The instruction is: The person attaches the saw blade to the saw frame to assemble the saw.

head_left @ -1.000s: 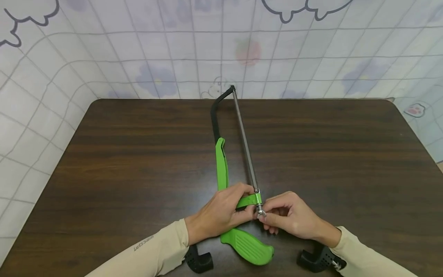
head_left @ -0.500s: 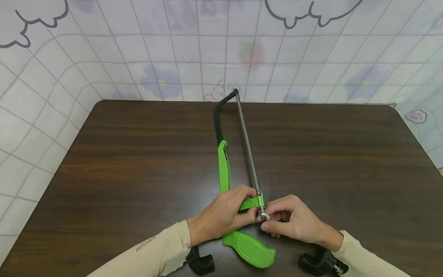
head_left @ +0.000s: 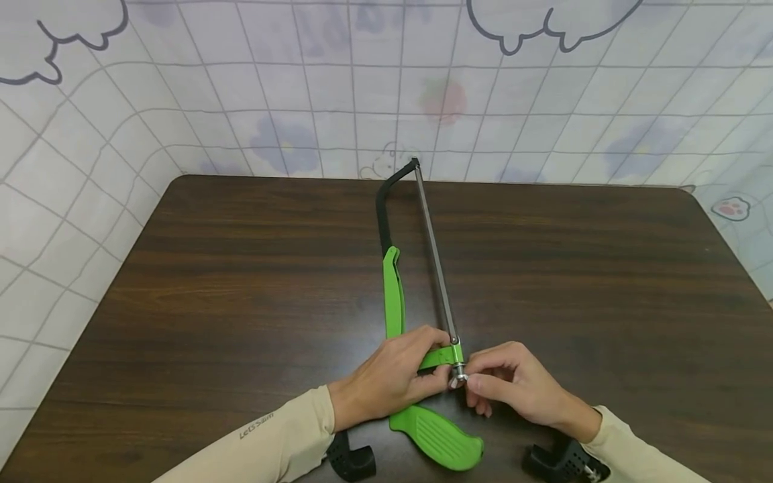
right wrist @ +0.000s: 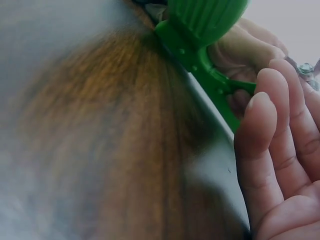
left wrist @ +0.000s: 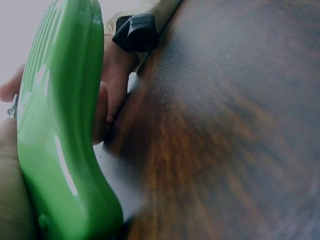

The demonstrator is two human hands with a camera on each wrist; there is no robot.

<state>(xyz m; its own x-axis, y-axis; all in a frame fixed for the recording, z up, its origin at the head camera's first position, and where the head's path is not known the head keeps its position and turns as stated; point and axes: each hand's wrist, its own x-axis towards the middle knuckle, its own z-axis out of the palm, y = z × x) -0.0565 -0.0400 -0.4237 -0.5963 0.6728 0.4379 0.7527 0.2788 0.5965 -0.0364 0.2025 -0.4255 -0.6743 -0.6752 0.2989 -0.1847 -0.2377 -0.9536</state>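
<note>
A hacksaw (head_left: pixel 392 295) with a green frame, black front bow and thin metal blade (head_left: pixel 436 261) stretches away over the table in the head view. Its ribbed green handle (head_left: pixel 436 439) points toward me. My left hand (head_left: pixel 392 379) grips the green frame around its short cross arm, beside the blade's near end. A silver wing nut (head_left: pixel 457 380) sits at that end, and my right hand (head_left: pixel 522 386) pinches it with thumb and forefinger. In the right wrist view its other fingers (right wrist: pixel 257 122) are bent beside the saw. The handle (left wrist: pixel 65 125) fills the left wrist view's left side.
Both wrists carry black camera mounts, the left mount (head_left: pixel 350 459) and the right mount (head_left: pixel 561 463), close to the table. The dark wooden table (head_left: pixel 241 268) has rounded far corners. Behind it hangs a white gridded cloth (head_left: pixel 338 87) with printed shapes.
My right thumb drops away from the wing nut, then comes back up against it. The nut's wings show at a different angle. The left hand keeps its hold, and the head view shifts slightly.
</note>
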